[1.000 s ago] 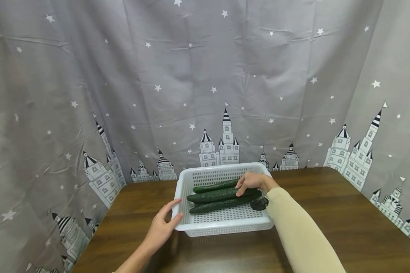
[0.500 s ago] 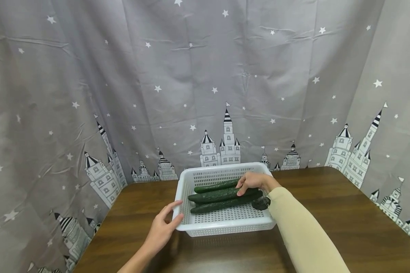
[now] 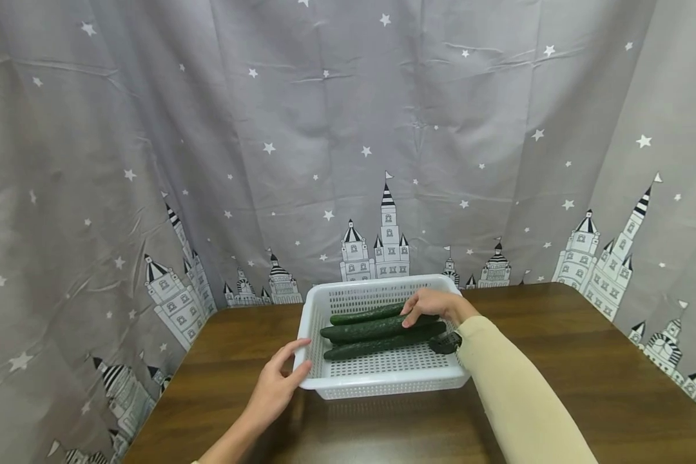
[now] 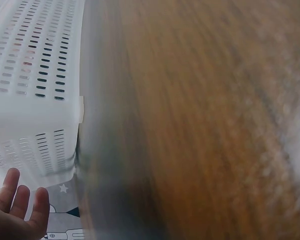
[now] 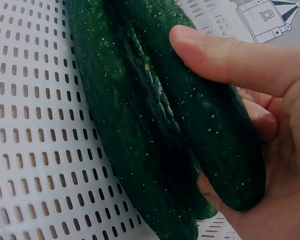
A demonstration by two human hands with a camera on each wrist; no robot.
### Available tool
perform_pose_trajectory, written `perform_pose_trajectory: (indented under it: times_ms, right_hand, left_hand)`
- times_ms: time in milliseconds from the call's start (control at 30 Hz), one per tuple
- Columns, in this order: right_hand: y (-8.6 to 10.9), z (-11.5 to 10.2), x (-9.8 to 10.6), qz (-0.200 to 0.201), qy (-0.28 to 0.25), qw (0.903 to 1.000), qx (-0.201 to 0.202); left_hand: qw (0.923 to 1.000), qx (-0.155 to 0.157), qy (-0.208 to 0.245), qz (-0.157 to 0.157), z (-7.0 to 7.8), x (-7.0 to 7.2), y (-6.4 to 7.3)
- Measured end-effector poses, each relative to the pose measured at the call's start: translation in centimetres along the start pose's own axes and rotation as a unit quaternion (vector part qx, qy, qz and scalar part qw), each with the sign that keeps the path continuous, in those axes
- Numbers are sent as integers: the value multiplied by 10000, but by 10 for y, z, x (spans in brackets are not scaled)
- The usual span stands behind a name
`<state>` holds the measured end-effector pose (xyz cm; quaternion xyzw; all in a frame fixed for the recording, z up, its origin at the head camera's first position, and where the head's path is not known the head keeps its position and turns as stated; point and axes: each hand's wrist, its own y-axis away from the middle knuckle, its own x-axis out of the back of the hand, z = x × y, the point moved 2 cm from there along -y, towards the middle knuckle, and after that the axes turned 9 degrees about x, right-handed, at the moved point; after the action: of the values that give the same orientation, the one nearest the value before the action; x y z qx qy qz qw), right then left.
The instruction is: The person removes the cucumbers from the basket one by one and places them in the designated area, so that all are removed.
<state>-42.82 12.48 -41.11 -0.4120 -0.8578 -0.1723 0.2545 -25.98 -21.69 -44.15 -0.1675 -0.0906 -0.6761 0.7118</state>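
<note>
In the head view, three long dark green cucumbers lie side by side in a white perforated plastic basket (image 3: 383, 380). My right hand (image 3: 432, 305) reaches over the right side and grips the right end of the middle cucumber (image 3: 359, 331). The right wrist view shows the thumb on top of this cucumber (image 5: 214, 125) and other fingers beneath. The far cucumber (image 3: 356, 318) and the near cucumber (image 3: 371, 348) lie on either side. My left hand (image 3: 271, 390) touches the basket's left rim with forefinger and thumb; in the left wrist view, the other fingers (image 4: 25, 197) extend loosely below the basket.
The basket stands on a brown wooden table (image 3: 557, 361) near its far edge. Behind hangs a grey curtain (image 3: 325, 161) printed with stars and castles, which also runs along both sides. A black device (image 3: 443, 343) sits at my right wrist, beside the pale yellow sleeve (image 3: 516, 386).
The view has shifted very slightly. Both hands keep their places on the basket and the middle cucumber, with no clear movement of either.
</note>
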Motion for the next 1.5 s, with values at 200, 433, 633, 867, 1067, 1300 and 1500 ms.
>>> perform_pose_trajectory:
  times_ms: [200, 433, 633, 867, 1067, 1300, 1500]
  right_hand:
    - [3, -5, 4, 109, -87, 9998, 144]
    - [5, -6, 9, 226, -43, 9995, 208]
    - [5, -11, 17, 248, -7, 9993, 286]
    - [10, -19, 26, 217, -35, 9995, 230]
    - [14, -22, 34, 277, -79, 9990, 334]
    - [23, -30, 49, 427, -17, 9976, 549]
    - [29, -33, 62, 587, 199, 9962, 620]
  left_hand:
    - [10000, -58, 9, 30, 0, -1, 0]
    - [10000, -60, -59, 18, 0, -1, -1]
    - [9998, -134, -124, 104, 2, 0, -2]
    - [9997, -135, -168, 81, 2, 0, -1]
    - [9997, -78, -191, 92, 2, -1, 1]
    - [9996, -38, -250, 130, 1, -1, 0]
    - [9993, -64, -320, 167, 1, -1, -1]
